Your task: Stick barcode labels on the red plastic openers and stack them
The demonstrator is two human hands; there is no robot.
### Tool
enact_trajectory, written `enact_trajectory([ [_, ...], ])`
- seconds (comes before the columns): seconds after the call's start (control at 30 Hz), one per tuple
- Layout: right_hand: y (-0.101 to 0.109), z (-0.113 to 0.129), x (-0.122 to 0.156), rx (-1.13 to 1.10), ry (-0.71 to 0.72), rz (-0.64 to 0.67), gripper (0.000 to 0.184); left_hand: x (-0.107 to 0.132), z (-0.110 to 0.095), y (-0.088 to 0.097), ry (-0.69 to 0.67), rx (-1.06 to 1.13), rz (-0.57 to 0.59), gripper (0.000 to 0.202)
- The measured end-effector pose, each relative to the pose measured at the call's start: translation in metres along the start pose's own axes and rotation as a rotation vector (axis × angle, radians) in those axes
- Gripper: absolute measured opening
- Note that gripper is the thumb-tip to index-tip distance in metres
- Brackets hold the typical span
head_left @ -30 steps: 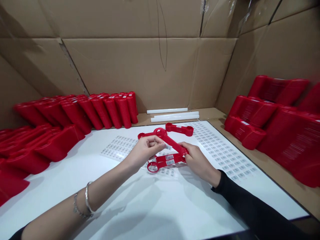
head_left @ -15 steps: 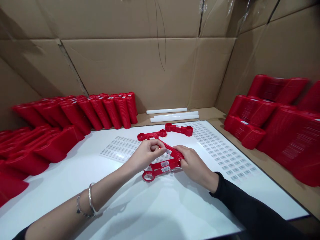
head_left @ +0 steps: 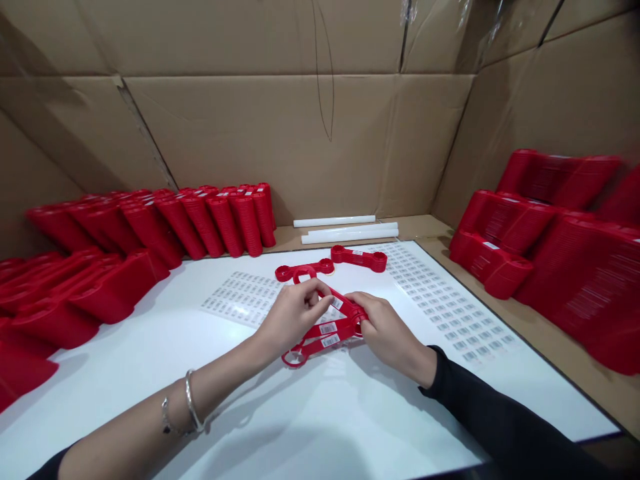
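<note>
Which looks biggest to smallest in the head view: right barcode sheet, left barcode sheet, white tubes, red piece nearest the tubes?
1. right barcode sheet
2. left barcode sheet
3. white tubes
4. red piece nearest the tubes
The tubes lie farthest, so real sizes may differ.

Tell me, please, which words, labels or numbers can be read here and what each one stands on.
Nothing can be read as text.
White barcode stickers on the red plastic pieces in the left hand and right hand: too small.
Barcode label sheets on the white table: too small.
White labels on the red stacks at right: blurred.
</note>
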State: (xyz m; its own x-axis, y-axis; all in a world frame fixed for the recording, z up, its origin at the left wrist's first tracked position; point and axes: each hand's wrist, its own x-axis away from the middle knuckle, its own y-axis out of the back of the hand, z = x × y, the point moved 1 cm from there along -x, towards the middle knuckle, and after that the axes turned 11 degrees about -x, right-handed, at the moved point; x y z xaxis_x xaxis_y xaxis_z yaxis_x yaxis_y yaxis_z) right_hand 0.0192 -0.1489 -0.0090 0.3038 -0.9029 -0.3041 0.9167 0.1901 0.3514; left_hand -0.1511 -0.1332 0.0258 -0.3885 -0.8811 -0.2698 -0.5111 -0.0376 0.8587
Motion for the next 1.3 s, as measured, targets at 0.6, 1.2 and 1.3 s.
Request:
enact_trajectory([
  [0.6,-0.005,0.007,0.002,-0.029,0.025,0.045,0.048,-0.002,0.01,0.001,-0.039,-0.586,-0.203,0.031],
  [1.2,0.024,-0.009,-0.004,-0.039,-0.026,-0.115,0.051,-0.016,0.051,0.0,-0.228,-0.003,0.002,0.016],
  [1.3,0.024,-0.007,-0.004,-0.026,0.002,-0.068,0.051,-0.021,0.064,0.004,-0.234,-0.111,0.173,0.018],
])
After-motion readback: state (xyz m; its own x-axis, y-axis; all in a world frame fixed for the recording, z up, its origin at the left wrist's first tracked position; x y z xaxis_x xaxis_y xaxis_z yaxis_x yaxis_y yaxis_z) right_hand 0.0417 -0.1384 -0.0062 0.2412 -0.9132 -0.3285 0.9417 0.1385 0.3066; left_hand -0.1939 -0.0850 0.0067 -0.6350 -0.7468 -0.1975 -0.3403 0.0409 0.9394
